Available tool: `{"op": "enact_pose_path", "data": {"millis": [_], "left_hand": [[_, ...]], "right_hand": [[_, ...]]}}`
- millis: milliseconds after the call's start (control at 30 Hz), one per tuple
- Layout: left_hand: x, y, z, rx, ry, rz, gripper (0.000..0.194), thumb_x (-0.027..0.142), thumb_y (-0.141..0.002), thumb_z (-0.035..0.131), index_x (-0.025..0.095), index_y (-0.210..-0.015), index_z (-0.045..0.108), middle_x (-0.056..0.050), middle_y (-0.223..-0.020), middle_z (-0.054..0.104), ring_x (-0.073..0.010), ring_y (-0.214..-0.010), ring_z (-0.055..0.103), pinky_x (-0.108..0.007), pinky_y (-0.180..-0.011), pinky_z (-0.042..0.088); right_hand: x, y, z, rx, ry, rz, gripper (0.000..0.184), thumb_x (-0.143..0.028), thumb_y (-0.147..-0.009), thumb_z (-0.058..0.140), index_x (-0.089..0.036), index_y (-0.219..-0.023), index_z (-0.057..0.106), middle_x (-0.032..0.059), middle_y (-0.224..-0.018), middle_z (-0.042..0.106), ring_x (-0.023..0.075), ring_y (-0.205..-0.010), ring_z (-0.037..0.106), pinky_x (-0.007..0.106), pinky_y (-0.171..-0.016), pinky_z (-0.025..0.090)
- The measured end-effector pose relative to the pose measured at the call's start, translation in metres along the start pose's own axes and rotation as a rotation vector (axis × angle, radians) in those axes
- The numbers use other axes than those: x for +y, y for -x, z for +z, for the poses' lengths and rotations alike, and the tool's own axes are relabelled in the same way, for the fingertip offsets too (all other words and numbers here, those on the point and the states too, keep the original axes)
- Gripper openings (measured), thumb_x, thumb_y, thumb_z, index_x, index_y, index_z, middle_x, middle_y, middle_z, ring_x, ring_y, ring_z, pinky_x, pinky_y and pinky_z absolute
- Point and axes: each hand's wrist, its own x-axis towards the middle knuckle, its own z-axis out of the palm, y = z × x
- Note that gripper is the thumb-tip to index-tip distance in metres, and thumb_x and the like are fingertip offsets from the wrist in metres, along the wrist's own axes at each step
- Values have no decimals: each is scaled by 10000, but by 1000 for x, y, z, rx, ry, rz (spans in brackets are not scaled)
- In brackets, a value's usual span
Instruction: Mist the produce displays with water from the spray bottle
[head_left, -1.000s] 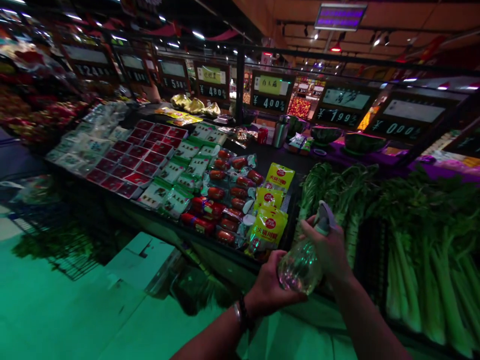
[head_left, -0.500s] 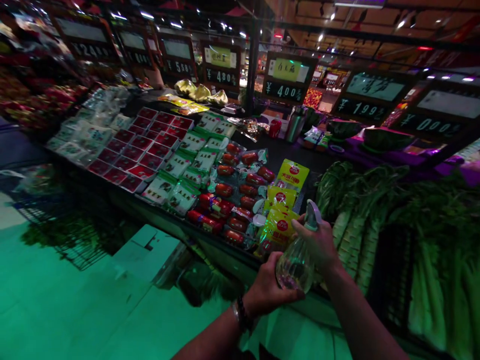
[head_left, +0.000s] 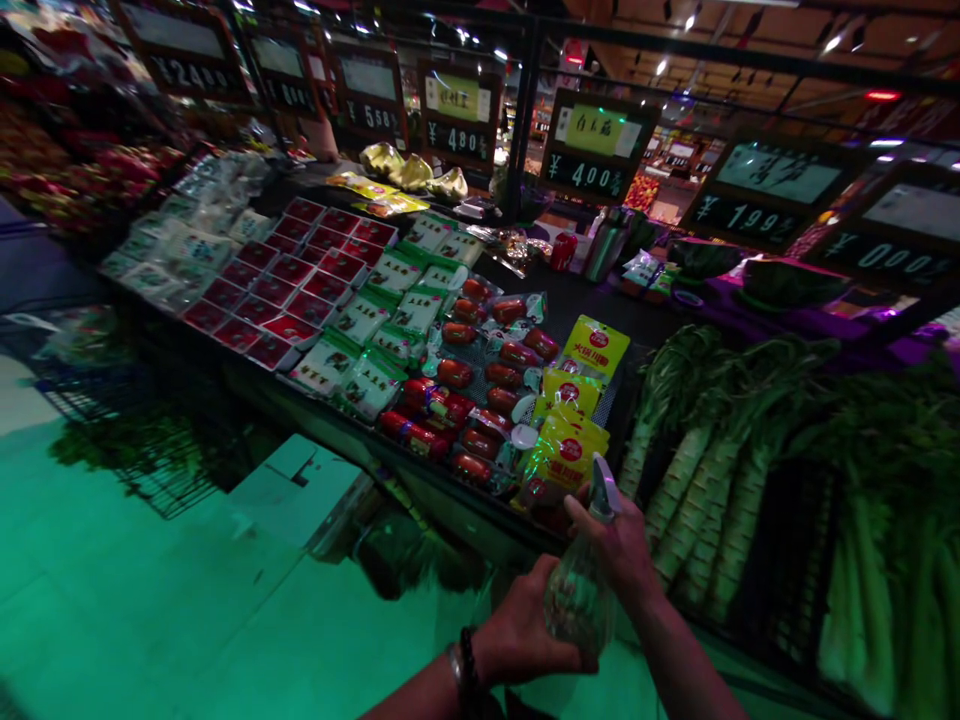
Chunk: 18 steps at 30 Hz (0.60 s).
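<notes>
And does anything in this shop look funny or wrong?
Yes, the black price sign at the far right seems to read all zeros, while the sign beside it shows 199. A price of nothing looks odd in a shop.

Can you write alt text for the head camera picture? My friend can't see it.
A person's left hand and right hand hold a clear plastic spray bottle in a shop. Leafy green vegetables are on the right, and yellow sauce packets lie on a dark display just ahead.
</notes>
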Motion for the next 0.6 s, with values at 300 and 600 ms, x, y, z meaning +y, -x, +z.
{"op": "enact_pose_path", "data": {"millis": [300,600], "left_hand": [[-46,19,9,-96,73,-4,1045,338,-422,1100,202,-1339,618,-81,-1293,801,-342,-1168,747,-442,-944,611],[-40,26,8,-137,-93,-120,1124,550,-356,1100,201,-1305,608,-153,-1253,821,-441,-1169,765,-562,-970,602]], "right_hand": [[34,27,7,52,-97,47,563,-583,-793,873,-208,-1182,718,74,-1132,787,227,-760,752,380,-654,670],[51,49,-9,84,214,55,396,-596,-869,823,-232,-970,705,-29,-692,712,211,-636,701,342,-663,545]]}}
